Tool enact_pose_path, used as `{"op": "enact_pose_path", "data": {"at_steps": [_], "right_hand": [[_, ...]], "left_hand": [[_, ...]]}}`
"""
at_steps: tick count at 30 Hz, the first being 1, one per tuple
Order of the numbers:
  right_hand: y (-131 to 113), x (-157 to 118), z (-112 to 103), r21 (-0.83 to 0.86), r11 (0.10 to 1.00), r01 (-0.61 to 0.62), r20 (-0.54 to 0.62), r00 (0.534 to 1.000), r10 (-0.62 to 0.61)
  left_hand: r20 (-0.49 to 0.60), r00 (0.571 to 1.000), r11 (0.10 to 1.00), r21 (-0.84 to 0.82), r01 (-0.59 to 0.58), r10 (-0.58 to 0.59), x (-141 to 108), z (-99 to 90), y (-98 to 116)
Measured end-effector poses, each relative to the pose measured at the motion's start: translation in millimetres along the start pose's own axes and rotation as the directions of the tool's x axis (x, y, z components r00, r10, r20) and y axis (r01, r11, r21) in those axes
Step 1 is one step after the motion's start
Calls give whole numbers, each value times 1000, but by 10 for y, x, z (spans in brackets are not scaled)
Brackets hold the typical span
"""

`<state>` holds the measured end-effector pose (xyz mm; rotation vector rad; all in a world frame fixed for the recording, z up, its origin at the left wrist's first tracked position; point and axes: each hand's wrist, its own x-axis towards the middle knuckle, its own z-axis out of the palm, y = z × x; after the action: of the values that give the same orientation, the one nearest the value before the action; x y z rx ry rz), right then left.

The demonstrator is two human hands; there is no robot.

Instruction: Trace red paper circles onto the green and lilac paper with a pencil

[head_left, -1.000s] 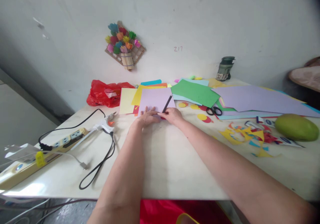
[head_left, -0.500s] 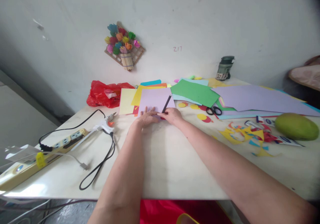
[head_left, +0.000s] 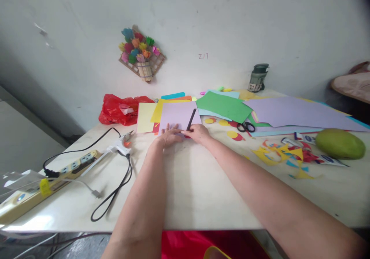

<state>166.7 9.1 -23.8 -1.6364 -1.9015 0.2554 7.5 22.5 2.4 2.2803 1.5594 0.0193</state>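
A sheet of light purple paper (head_left: 179, 112) lies in front of me at the middle of the table. My left hand (head_left: 170, 135) rests on its near edge with the fingers spread. Close beside it, my right hand (head_left: 199, 133) is closed around a dark pen (head_left: 191, 119), which leans with its upper end to the right. The pen's tip is hidden by the fingers. A small bit of red (head_left: 187, 137) shows under the hands; its shape is mostly covered.
Left are a glue gun (head_left: 124, 145), power strip (head_left: 66, 174) and red plastic bag (head_left: 118, 110). Right are scissors (head_left: 246, 127), paper circles (head_left: 232, 134), paper scraps (head_left: 268, 155), a green fruit (head_left: 340, 143) and larger sheets (head_left: 289, 112). A bottle (head_left: 258, 78) stands behind.
The pen tilts very slightly differently in my right hand. Both hands keep their places on the paper, and the whole view has shifted a little.
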Motion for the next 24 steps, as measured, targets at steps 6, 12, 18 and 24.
{"op": "enact_pose_path", "data": {"at_steps": [6,12,18,24], "right_hand": [[9,2,7,19,1000,-3,-2,1000,3],[7,2,-5,28,999,-22,-2,1000,22],[3,-2,-24,49,998,-34,7,999,34],[24,11,-14,71,997,-33,15,999,32]], "left_hand": [[3,1000,1000,1,0,0,-2,-4,1],[2,1000,1000,11,1,-1,-19,-9,16],[-8,1000,1000,-4,1,-1,-21,-2,12],[-7,1000,1000,4,9,-9,-25,-4,19]]}}
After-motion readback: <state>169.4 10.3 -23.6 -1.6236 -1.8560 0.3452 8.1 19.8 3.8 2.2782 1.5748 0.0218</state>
